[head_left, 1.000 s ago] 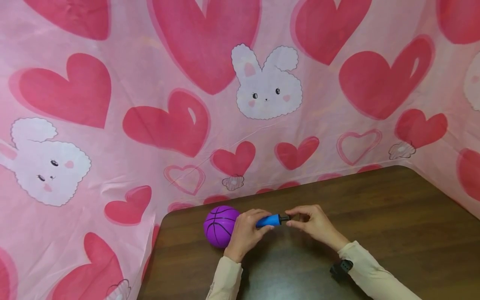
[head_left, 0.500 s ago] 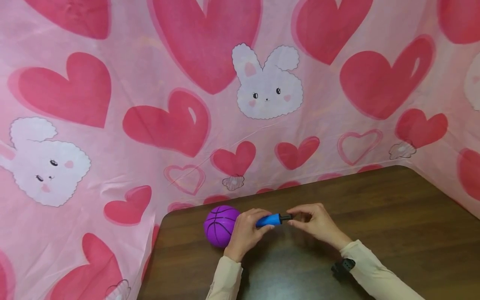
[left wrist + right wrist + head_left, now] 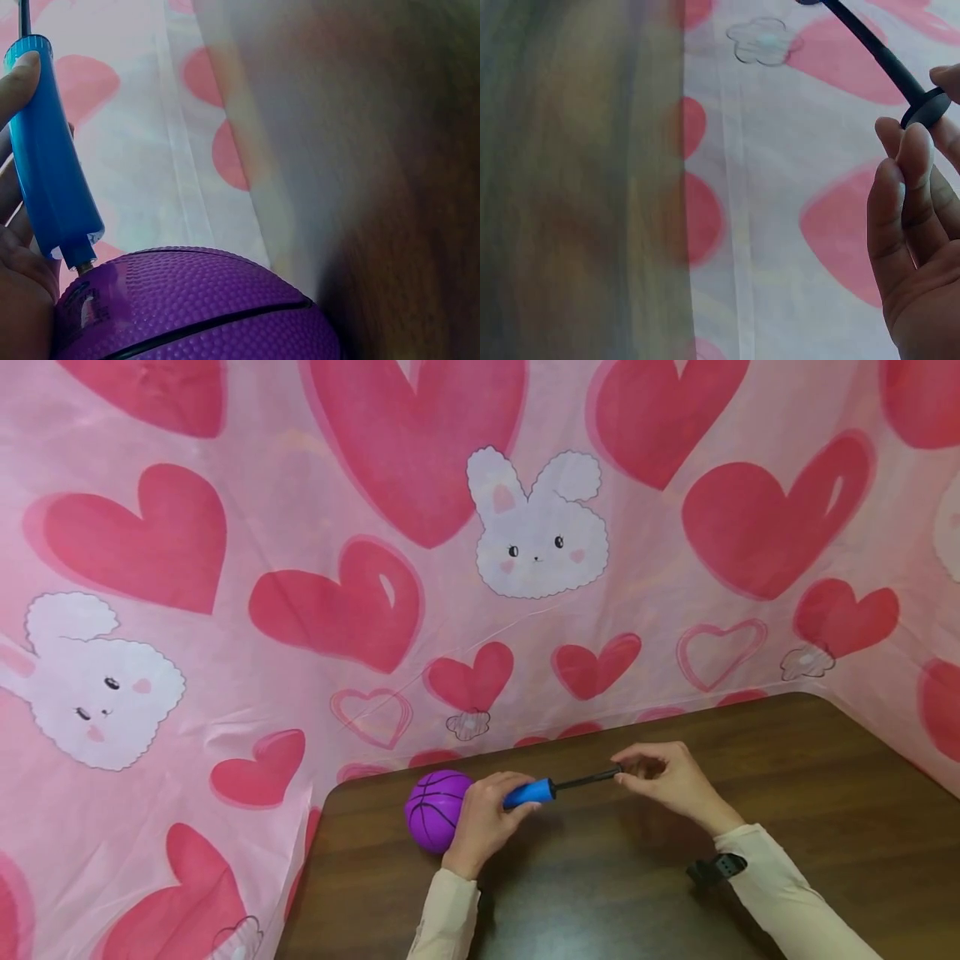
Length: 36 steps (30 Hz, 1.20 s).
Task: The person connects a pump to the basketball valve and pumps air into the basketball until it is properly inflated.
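1. Pink heart-printed cloth (image 3: 645, 560) backs a brown wood-grain table (image 3: 840, 802).
2. Left hand (image 3: 483, 827) wraps a blue plastic cylindrical pump (image 3: 531, 793), thumb on the barrel!
3. Right hand (image 3: 678, 781) pinches the black disc-shaped handle (image 3: 926, 110); a slim black rod (image 3: 585, 779) stretches between handle and barrel.
4. The pump's tip (image 3: 85, 268) meets a purple pebbled basketball (image 3: 435, 810) on the table, beside the left hand.

The pale left sleeve (image 3: 446, 914) rises steeply from near the middle of the bottom edge. Above it the left hand (image 3: 486, 822) leans rightward in a curled grip, thumb (image 3: 525, 811) reaching toward the frame's centre. The pale right sleeve (image 3: 787, 889) slants up from the lower right; the right hand (image 3: 675, 781), right of centre, points leftward, thumb and fingertips pinched. The hands are apart, the right slightly higher.
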### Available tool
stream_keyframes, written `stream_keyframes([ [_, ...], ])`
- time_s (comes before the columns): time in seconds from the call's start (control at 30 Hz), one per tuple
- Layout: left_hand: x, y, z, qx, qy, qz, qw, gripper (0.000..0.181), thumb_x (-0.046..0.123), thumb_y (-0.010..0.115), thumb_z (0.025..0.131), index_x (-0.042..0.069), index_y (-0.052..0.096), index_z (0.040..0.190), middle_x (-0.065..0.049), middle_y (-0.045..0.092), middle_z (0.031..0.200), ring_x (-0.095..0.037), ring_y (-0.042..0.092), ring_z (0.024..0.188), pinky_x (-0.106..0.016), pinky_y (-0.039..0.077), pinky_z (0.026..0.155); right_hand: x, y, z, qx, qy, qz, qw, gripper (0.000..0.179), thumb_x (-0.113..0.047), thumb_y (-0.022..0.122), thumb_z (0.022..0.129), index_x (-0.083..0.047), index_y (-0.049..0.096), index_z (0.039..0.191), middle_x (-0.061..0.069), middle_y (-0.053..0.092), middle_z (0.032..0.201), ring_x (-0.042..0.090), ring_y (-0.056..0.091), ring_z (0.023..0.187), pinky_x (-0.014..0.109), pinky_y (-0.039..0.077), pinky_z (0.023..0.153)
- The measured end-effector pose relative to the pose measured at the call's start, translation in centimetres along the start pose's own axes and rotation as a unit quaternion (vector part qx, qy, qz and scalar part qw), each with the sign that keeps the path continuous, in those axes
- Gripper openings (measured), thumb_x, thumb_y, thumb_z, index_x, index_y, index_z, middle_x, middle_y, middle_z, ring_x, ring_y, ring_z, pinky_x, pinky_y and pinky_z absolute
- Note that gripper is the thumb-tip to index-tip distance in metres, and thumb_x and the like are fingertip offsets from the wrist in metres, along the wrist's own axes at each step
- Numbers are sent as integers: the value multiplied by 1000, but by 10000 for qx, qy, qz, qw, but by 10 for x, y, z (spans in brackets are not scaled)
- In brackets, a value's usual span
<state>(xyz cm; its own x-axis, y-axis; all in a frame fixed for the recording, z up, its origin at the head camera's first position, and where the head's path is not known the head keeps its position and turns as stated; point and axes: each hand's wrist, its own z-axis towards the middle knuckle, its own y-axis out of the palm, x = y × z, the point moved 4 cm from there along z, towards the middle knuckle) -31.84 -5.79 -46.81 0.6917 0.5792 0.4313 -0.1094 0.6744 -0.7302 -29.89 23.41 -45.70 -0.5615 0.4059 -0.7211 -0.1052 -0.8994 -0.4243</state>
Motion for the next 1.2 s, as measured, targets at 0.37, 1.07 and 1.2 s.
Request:
stream_keyframes([
  [0.37, -3, -1, 0, 8, -65, -86, 9999, 34, 26, 86, 87, 13, 78, 117, 0, 79, 114, -16, 76, 100, -39, 63, 92, 1, -12, 1, -80, 183, -43, 9998, 25, 2, 83, 83, -12, 78, 103, -9, 68, 73, 6, 56, 61, 24, 48, 52],
  [1.07, -4, 1, 0, 57, -5, -28, 10000, 32, 26, 86, 87, 14, 78, 115, -1, 79, 113, -16, 76, 100, -37, 63, 91, -3, -7, 1, 124, 417, 59, 9990, 20, -2, 84, 83, -8, 74, 99, -7, 69, 79, 8, 58, 61, 24, 47, 53],
  [1.2, -4, 1, 0, 120, 107, 32, 9999, 31, 26, 87, 86, 14, 79, 113, 0, 80, 110, -15, 76, 98, -36, 63, 89, 0, 0, 0, -22, 480, 96, 9988, 20, -4, 84, 85, -10, 75, 101, -5, 69, 78, 9, 58, 62, 24, 48, 55],
])
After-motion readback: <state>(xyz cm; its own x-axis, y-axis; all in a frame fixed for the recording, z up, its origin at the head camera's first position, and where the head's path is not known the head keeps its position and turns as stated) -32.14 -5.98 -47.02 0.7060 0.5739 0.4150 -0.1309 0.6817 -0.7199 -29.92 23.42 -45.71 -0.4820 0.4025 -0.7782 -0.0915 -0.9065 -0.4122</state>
